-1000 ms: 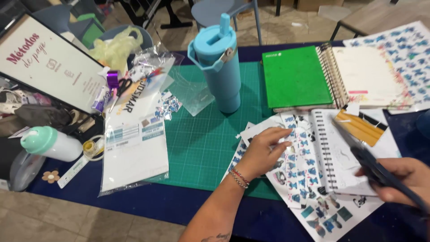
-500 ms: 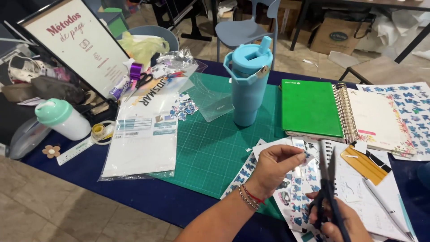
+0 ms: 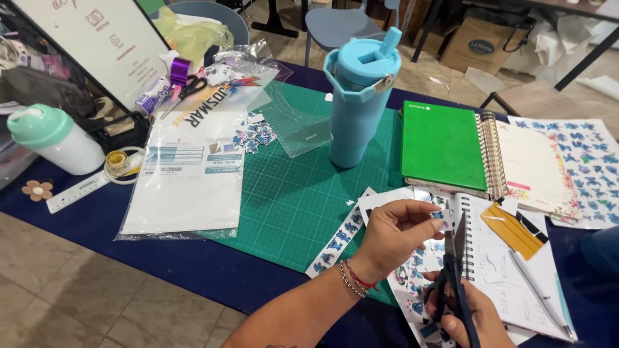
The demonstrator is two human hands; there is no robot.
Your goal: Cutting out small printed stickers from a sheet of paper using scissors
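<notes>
1. Stickers: a small cut-out sticker piece sits pinched at the fingertips of the left hand, raised just above the sticker sheets spread at the near edge of the bench.
2. That bench wears a dark blue cover, with a green cutting mat laid over its middle. Beyond it lie a tiled floor, a grey chair and a cardboard box.
3. On the mat stands a tall light-blue tumbler with a lid and straw spout, lid on, so what is inside cannot be seen.
4. Left of it lies a clear plastic packet of white sheets, and near that a mint-lidded white bottle lying on its side, a tape roll and a ruler.
5. To the right rest a green notebook, a spiral planner opened flat and a white spiral pad carrying a pen.
6. The left hand comes in from below, wrist bent, bracelets on it, its grip narrow on the sticker piece.
7. The right hand is low at the frame's edge, fingers through the handles of black scissors, blades pointing up beside the piece; that grip holds the scissors.
</notes>
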